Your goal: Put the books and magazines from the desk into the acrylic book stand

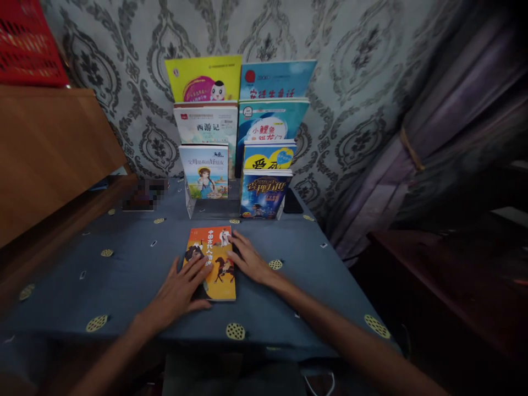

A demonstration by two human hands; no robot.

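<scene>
An orange and yellow book (220,269) with horse riders on its cover lies on the blue tablecloth. Across its lower left part rests my left hand (181,286), fingers spread over the cover and thumb near the bottom edge. My right hand (249,259) touches the book's upper right side, its fingertips on the cover and its fingers apart. Behind the book stands a clear display rack (212,209). It holds several upright books in two columns, among them a white-blue book with a girl (206,173) and a dark blue book (264,195) at the front.
Blue cloth with yellow fruit prints (136,286) covers the table. A dark phone-like object (292,202) lies right of the rack. A wooden cabinet (53,154) with a red basket (31,47) stands at left. Purple curtains (383,181) hang at right.
</scene>
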